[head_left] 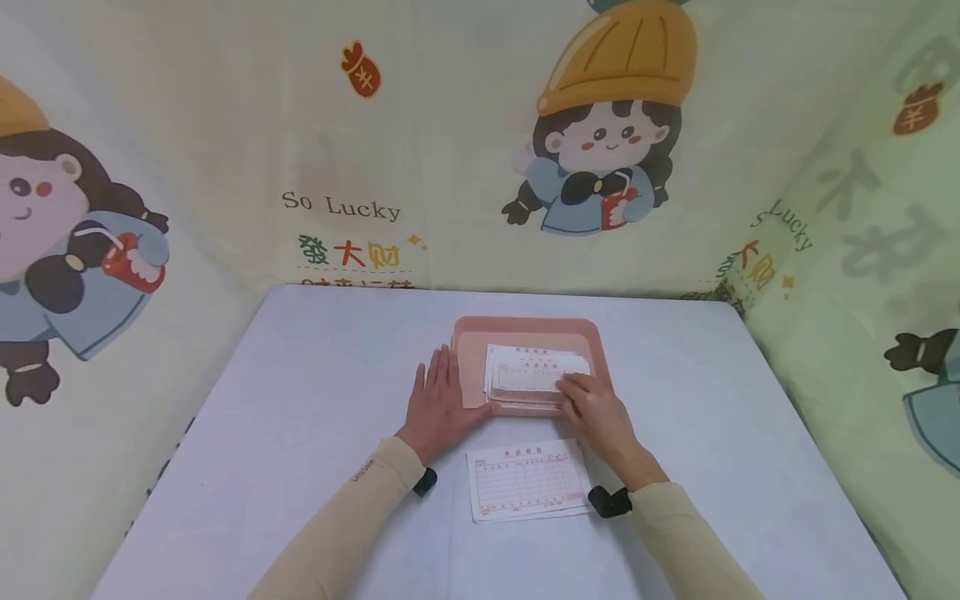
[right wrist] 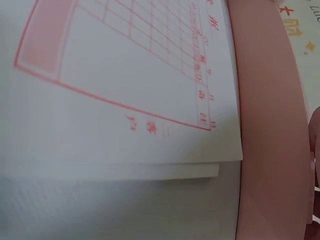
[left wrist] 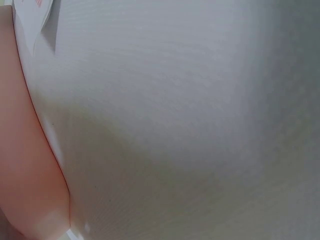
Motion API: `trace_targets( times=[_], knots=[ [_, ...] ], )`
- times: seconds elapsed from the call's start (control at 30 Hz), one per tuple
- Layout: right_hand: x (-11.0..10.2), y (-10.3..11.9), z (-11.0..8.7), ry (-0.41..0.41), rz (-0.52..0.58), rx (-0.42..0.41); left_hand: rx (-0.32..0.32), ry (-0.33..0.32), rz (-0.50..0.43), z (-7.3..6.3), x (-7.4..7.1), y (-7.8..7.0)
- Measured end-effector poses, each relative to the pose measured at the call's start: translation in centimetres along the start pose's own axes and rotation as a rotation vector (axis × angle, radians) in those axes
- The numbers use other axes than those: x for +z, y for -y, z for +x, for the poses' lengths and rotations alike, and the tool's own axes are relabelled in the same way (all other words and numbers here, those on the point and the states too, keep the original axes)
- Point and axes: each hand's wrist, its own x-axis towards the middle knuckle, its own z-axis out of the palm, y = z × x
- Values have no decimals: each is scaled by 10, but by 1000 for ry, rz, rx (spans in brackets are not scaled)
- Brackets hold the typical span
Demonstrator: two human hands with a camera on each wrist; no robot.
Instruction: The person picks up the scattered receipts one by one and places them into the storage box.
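Observation:
A pink tray [head_left: 468, 333] holds a stack of white printed slips [head_left: 525, 379] with red lettering. Along the tray's left side lies my left hand [head_left: 438, 408], fingers straight and thumb stretched to the front rim by the stack. My right hand [head_left: 600, 417] reaches over the front right of the tray, its curled fingers pinching the slips at their right edge. In front of the tray, on the table, lie more slips [head_left: 528, 483] with a red grid, the top one slightly askew. The right wrist view shows these slips [right wrist: 125, 100] close up; only a bit of hand shows at its right edge.
A white-covered table [head_left: 322, 375] carries the tray near its far edge. Behind and to both sides hangs a cream cloth [head_left: 450, 150] with cartoon figures and lettering. The tray's wall [left wrist: 30, 140] fills the left of the left wrist view.

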Motion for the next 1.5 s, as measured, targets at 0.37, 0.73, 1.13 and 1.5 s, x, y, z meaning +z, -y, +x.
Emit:
trace_targets(
  times=[0.37, 0.73, 1.13, 1.5],
  knots=[
    [1, 2, 0, 130, 72, 122, -9, 11, 18, 1, 0, 0],
    [-4, 2, -10, 16, 99, 95, 5, 0, 34, 0, 1, 0],
    [-18, 11, -28, -62, 100, 33, 15, -37, 14, -2, -1, 0],
    [-19, 17, -45, -156, 102, -78, 8, -31, 2, -2, -4, -3]
  ],
)
